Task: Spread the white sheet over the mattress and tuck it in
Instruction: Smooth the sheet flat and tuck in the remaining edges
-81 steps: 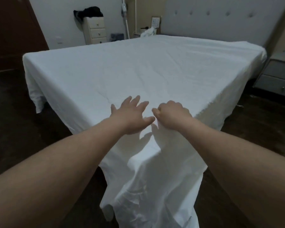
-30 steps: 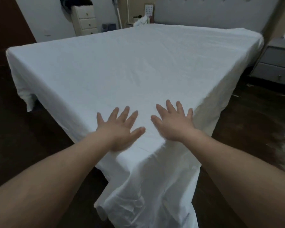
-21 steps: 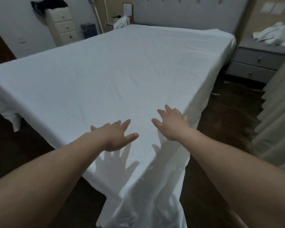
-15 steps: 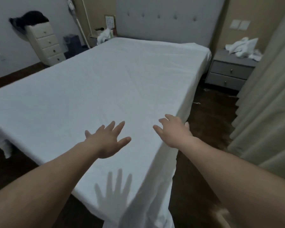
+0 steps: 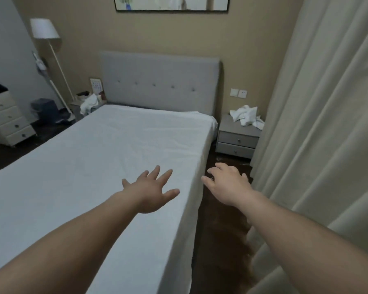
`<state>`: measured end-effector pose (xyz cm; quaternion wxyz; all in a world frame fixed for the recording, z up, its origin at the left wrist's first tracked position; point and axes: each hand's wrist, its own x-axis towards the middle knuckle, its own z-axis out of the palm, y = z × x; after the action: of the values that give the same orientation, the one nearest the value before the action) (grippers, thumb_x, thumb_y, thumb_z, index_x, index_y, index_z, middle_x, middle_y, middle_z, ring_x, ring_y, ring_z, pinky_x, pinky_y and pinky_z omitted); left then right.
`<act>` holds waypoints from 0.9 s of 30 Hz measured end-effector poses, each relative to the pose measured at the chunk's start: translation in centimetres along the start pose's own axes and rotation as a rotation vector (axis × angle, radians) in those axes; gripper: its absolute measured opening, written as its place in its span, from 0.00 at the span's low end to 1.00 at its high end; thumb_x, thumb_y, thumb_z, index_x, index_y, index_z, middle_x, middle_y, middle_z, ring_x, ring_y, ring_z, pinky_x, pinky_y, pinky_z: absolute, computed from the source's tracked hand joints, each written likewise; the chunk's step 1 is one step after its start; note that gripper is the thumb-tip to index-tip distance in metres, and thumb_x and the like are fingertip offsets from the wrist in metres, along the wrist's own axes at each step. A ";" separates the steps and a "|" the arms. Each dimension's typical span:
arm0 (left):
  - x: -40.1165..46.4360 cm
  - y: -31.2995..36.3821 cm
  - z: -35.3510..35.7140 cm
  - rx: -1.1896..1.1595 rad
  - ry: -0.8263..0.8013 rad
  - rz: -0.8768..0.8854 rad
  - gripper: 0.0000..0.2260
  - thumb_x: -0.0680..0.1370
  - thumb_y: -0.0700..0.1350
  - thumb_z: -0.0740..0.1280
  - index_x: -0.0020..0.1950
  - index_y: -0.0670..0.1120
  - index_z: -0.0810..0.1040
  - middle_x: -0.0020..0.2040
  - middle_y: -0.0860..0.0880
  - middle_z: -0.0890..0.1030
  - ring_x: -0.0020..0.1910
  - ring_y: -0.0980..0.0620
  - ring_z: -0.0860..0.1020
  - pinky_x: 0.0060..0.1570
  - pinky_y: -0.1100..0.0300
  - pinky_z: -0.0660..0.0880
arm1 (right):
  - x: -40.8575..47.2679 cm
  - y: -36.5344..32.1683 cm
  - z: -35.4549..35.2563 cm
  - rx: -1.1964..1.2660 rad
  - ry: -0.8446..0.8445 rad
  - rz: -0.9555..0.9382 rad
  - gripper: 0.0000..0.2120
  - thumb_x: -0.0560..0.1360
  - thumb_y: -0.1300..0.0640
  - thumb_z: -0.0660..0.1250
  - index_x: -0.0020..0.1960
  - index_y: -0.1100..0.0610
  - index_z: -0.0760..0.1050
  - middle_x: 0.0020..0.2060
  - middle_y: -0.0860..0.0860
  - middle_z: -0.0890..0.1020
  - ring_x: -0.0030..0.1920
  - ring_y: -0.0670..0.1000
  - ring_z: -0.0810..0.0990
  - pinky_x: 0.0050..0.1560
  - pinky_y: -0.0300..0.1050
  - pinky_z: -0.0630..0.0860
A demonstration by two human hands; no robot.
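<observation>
The white sheet (image 5: 106,158) lies spread flat over the whole mattress, up to the grey headboard (image 5: 159,81), and hangs down the bed's right side. My left hand (image 5: 151,190) hovers with fingers spread above the sheet near the right edge of the bed and holds nothing. My right hand (image 5: 228,184) is out past that edge, over the dark floor, fingers loosely bent and empty.
A narrow strip of dark floor (image 5: 221,240) runs between the bed and the beige curtains (image 5: 319,145) on the right. A grey nightstand (image 5: 238,139) with crumpled white cloth stands at the far right. A floor lamp (image 5: 45,30) and a white drawer unit (image 5: 6,122) are at the left.
My view has swung right, from the bed's foot corner to its right side. Both hands lifted off the sheet; the right hand moved out past the bed's edge.
</observation>
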<state>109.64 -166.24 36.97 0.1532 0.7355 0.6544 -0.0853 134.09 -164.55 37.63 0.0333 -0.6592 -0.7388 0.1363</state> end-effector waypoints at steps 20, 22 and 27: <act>38.5 6.7 -17.7 0.075 0.012 -0.087 0.36 0.79 0.74 0.49 0.83 0.61 0.45 0.84 0.54 0.41 0.83 0.46 0.44 0.73 0.26 0.47 | 39.4 15.4 -10.7 0.054 -0.024 -0.026 0.27 0.82 0.34 0.53 0.75 0.48 0.68 0.73 0.49 0.70 0.72 0.58 0.68 0.70 0.65 0.68; 44.3 5.7 -18.8 0.054 0.007 -0.096 0.36 0.79 0.73 0.49 0.83 0.60 0.46 0.84 0.54 0.42 0.83 0.46 0.45 0.73 0.26 0.48 | 43.7 15.9 -10.4 0.023 -0.019 -0.040 0.27 0.82 0.35 0.53 0.74 0.48 0.69 0.72 0.49 0.70 0.71 0.58 0.69 0.69 0.65 0.69; 56.7 6.1 -20.2 0.025 -0.124 -0.096 0.38 0.78 0.74 0.51 0.83 0.59 0.47 0.84 0.54 0.42 0.83 0.44 0.46 0.72 0.25 0.51 | 53.8 19.7 -11.3 -0.016 -0.123 -0.006 0.26 0.81 0.34 0.54 0.73 0.46 0.69 0.72 0.48 0.70 0.71 0.57 0.69 0.69 0.65 0.68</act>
<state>121.48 -106.92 38.12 0.1798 0.6984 0.6772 -0.1463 148.78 -108.05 36.63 -0.0170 -0.6477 -0.7424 0.1703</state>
